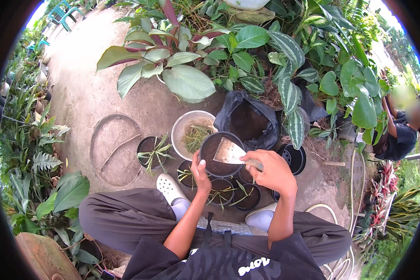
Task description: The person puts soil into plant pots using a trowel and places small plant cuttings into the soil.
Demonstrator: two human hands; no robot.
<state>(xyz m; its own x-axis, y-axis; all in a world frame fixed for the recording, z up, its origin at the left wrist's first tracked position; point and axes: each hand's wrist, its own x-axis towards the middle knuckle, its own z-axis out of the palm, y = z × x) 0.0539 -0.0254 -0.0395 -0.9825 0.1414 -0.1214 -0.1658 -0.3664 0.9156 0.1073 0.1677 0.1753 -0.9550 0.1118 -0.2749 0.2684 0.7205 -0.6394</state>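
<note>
A round black pot filled with dark soil is in front of me, and my left hand grips its near rim. My right hand is shut on the handle of a metal trowel, whose flat blade lies over the soil in the pot. Below the pot, between my white clogs, stand several small black pots with thin green seedlings. Behind the pot sits an open black bag of soil.
A pale metal bowl with green cuttings stands to the left of the bag, beside a black pot with a spiky plant. An empty black pot is at the right. Large leafy plants crowd the back. Another person sits at far right. A hose curls nearby.
</note>
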